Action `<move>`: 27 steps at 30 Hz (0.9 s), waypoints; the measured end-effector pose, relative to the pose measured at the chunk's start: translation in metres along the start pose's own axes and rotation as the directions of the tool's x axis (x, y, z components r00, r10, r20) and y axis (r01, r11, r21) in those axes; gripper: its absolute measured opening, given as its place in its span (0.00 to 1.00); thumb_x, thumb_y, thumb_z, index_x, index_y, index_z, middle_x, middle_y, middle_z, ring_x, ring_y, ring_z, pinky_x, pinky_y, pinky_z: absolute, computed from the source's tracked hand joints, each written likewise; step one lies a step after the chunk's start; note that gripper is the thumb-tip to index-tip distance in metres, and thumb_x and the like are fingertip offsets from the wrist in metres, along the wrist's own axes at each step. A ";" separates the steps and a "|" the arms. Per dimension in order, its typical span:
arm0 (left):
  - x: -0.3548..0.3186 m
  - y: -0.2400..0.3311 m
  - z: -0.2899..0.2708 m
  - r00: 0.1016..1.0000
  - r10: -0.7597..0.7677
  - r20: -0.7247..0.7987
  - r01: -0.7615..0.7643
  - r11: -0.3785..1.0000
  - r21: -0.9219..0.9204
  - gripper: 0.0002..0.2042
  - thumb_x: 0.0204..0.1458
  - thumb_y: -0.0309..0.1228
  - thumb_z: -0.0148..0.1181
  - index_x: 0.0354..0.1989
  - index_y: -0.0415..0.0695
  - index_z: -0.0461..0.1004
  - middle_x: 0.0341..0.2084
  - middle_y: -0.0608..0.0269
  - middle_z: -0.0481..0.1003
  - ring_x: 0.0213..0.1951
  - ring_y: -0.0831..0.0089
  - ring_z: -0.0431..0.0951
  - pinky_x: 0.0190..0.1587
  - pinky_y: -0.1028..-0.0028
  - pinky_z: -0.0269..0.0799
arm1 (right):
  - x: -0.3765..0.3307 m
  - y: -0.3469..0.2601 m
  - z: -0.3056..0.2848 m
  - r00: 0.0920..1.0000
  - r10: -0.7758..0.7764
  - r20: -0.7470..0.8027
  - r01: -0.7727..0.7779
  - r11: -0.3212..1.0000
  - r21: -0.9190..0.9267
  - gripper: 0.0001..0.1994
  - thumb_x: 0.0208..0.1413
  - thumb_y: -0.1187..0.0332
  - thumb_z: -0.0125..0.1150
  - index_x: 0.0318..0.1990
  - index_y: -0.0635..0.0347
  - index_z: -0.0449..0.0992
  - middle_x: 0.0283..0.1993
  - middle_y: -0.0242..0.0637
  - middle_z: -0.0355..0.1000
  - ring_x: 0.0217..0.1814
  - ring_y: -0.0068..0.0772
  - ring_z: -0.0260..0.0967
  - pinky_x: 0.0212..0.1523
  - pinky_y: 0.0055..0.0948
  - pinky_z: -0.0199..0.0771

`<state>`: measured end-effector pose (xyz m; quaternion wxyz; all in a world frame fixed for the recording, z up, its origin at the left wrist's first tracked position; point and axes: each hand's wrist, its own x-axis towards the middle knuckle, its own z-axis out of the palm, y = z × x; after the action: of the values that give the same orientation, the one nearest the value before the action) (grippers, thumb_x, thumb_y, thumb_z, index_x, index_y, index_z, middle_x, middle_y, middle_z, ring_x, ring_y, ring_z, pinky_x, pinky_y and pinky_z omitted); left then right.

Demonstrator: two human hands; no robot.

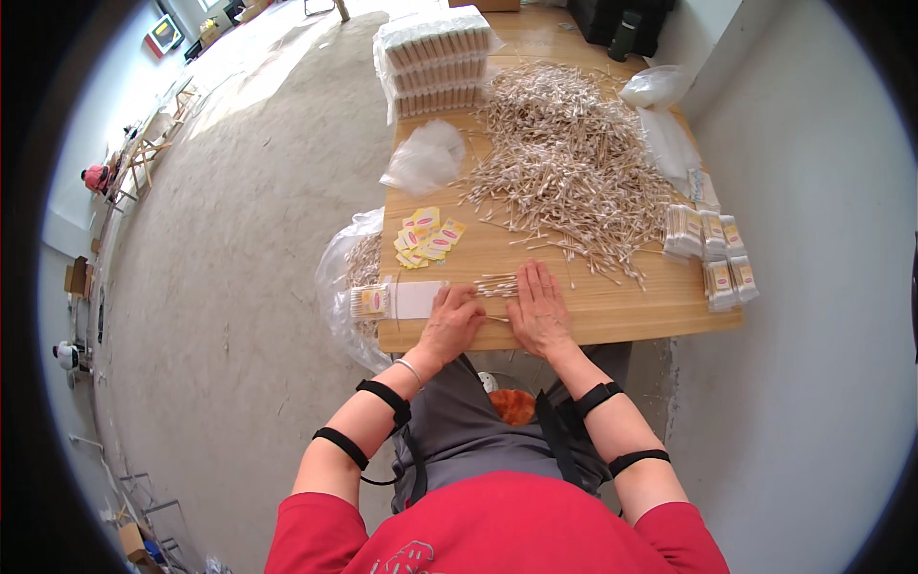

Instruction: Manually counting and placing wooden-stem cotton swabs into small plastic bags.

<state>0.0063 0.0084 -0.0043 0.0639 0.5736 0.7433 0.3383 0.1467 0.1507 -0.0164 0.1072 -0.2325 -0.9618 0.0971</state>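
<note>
Near lower centre of the frame, a small bundle of cotton swabs lying on the wooden table, close to its near edge. Left hand curled loosely, knuckles up, fingertips at the bundle's left end and beside a flat white sleeve; whether anything is pinched, impossible to tell. Right hand flat and relaxed, fingers spread, tips touching the bundle's right end, grasping nothing.

Probably very light, thin and stiff, but loose: apt to roll and scatter unless squeezed together from both ends or round the middle. Soft tips, easily crushed.

Just left of the sleeve, a filled swab packet. Above, yellow labels. Upper centre, a big loose heap of swabs. Right edge, finished packets. Top, stacked wrapped packs.
</note>
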 end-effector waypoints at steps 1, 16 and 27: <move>0.003 0.006 0.006 0.996 0.035 -0.085 -0.036 0.999 -0.008 0.05 0.41 0.24 0.64 0.27 0.43 0.74 0.50 0.53 0.67 0.52 0.52 0.64 0.56 0.59 0.61 | 0.001 0.000 0.002 1.000 0.020 -0.015 -0.019 0.995 0.098 0.33 0.58 0.55 0.46 0.65 0.69 0.52 0.70 0.51 0.46 0.74 0.48 0.38 0.71 0.43 0.37; 0.023 0.010 0.033 0.992 -0.077 -0.102 0.071 0.995 -0.069 0.29 0.44 0.30 0.66 0.57 0.38 0.63 0.57 0.47 0.63 0.62 0.51 0.59 0.64 0.59 0.54 | 0.025 -0.018 0.026 0.930 0.346 -0.128 0.023 0.292 0.956 0.26 0.60 0.68 0.42 0.64 0.70 0.54 0.69 0.49 0.51 0.73 0.40 0.43 0.70 0.32 0.40; 0.017 -0.009 0.034 0.889 -0.408 -0.206 0.211 0.766 -0.608 0.19 0.57 0.21 0.48 0.58 0.34 0.63 0.56 0.50 0.67 0.57 0.61 0.68 0.59 0.71 0.61 | 0.010 -0.030 0.001 0.989 -0.131 0.062 0.128 0.991 0.045 0.40 0.53 0.51 0.56 0.66 0.67 0.49 0.70 0.52 0.44 0.74 0.50 0.36 0.71 0.46 0.37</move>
<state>0.0097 0.0369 -0.0308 0.1642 0.3311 0.6930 0.6190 0.1251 0.1294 -0.0088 0.0866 -0.1642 -0.9756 0.1172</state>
